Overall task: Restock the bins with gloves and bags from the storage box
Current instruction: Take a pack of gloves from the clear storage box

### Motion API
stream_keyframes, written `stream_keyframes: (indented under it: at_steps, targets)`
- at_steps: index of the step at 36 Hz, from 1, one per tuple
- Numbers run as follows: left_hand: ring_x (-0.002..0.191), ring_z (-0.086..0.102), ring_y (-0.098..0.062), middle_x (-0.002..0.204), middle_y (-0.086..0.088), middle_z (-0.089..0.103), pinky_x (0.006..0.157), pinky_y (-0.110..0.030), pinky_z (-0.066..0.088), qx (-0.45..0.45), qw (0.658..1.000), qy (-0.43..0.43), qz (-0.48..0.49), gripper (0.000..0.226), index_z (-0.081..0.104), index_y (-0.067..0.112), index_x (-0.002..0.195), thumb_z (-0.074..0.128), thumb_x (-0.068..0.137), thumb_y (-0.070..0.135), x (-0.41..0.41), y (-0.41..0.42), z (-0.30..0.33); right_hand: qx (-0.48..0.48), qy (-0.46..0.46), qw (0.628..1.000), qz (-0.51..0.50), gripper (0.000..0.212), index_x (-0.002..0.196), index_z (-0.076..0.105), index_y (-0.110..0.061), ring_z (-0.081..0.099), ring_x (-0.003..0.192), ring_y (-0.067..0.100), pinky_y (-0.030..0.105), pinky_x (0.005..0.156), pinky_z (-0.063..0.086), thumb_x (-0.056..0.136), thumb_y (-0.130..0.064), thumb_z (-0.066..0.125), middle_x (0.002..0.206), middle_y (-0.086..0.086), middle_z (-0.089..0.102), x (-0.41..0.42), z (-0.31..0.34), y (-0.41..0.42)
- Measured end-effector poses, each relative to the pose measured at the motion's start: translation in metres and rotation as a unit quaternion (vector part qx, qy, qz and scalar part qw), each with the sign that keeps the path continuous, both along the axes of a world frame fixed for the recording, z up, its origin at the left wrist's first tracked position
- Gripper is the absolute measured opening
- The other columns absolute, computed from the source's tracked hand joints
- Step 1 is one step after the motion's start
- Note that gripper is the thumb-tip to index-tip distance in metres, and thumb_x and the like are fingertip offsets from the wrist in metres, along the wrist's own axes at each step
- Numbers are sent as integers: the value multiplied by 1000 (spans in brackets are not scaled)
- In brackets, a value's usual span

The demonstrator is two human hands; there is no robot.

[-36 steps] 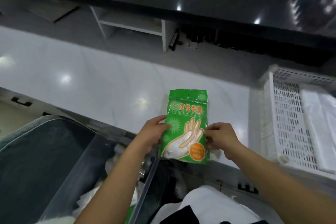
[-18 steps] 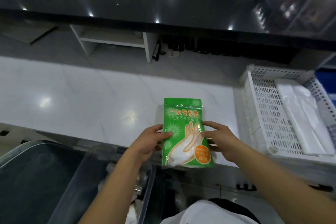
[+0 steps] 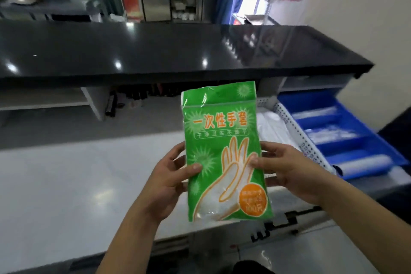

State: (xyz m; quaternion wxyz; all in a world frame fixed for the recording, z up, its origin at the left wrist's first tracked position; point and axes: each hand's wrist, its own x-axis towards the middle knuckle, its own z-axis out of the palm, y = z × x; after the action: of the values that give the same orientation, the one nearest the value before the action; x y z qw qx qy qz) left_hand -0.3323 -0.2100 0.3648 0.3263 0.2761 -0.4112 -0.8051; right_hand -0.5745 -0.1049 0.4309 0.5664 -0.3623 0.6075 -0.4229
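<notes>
A green pack of disposable gloves (image 3: 222, 140), printed with an orange hand outline, stands upright in front of me above the white counter (image 3: 66, 184). My left hand (image 3: 169, 180) grips its left edge and my right hand (image 3: 287, 169) grips its right edge, thumbs on the front. Behind the pack to the right sits a white perforated bin (image 3: 293, 129) with clear plastic bags inside. Further right is a blue divided bin (image 3: 360, 140) holding rolls of clear bags. The storage box is out of view.
A long black glossy counter top (image 3: 178, 51) runs across above the white counter, with open shelving (image 3: 93, 104) beneath it. Shop shelves and a person stand in the background. A beige wall is at the right.
My view has risen and swung right: the storage box at lower left has dropped out of sight and the blue bin has appeared. Both hands have kept hold of the glove pack and raised it.
</notes>
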Motion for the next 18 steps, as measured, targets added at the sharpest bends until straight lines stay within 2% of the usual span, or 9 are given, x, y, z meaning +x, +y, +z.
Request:
stream_keyframes:
  at_steps: [2, 5, 7, 10, 12, 18]
  targets:
    - [107, 69, -37, 121, -16, 69, 73, -41, 60, -15, 1000, 0, -10, 65, 63, 27, 127, 83, 67, 14, -24, 1, 9, -8, 9, 1000, -15, 31, 103, 75, -21, 72, 98, 33, 43, 76, 61, 72, -24, 78, 108, 12, 74, -18, 12, 6]
    - [106, 69, -35, 123, -13, 69, 73, -39, 60, -41, 999, 2, -13, 61, 64, 27, 127, 81, 69, 14, -58, 4, 18, -17, 3, 999, -34, 32, 103, 74, -21, 73, 95, 31, 34, 69, 60, 71, -24, 79, 106, 12, 75, -48, 22, 13]
    - [106, 70, -35, 124, -12, 69, 72, -39, 60, -57, 998, 6, -16, 60, 64, 26, 126, 81, 70, 13, -81, 6, 22, -23, -6, 999, -36, 34, 103, 75, -20, 73, 95, 30, 34, 69, 60, 70, -25, 80, 107, 12, 75, -69, 24, 16]
    - [105, 70, -35, 125, -9, 68, 72, -39, 60, -76, 997, -6, -9, 70, 60, 23, 132, 82, 66, 15, -119, 7, 28, -37, -12, 998, -42, 37, 104, 75, -20, 72, 98, 31, 39, 75, 61, 67, -25, 82, 109, 11, 74, -104, 23, 19]
    - [103, 71, -34, 124, -8, 69, 71, -37, 60, -95, 995, -15, 1, 72, 60, 24, 131, 83, 64, 16, -148, 7, 31, -56, -6, 997, -57, 37, 101, 76, -19, 73, 94, 29, 36, 70, 60, 65, -24, 82, 107, 10, 75, -128, 22, 20]
    - [102, 71, -33, 122, -7, 70, 74, -37, 59, -135, 991, -16, 13, 57, 68, 27, 121, 82, 67, 16, -254, 13, 47, -127, 17, 985, -113, 27, 95, 77, -15, 75, 84, 27, 28, 62, 58, 68, -16, 80, 97, 9, 77, -221, 31, 24]
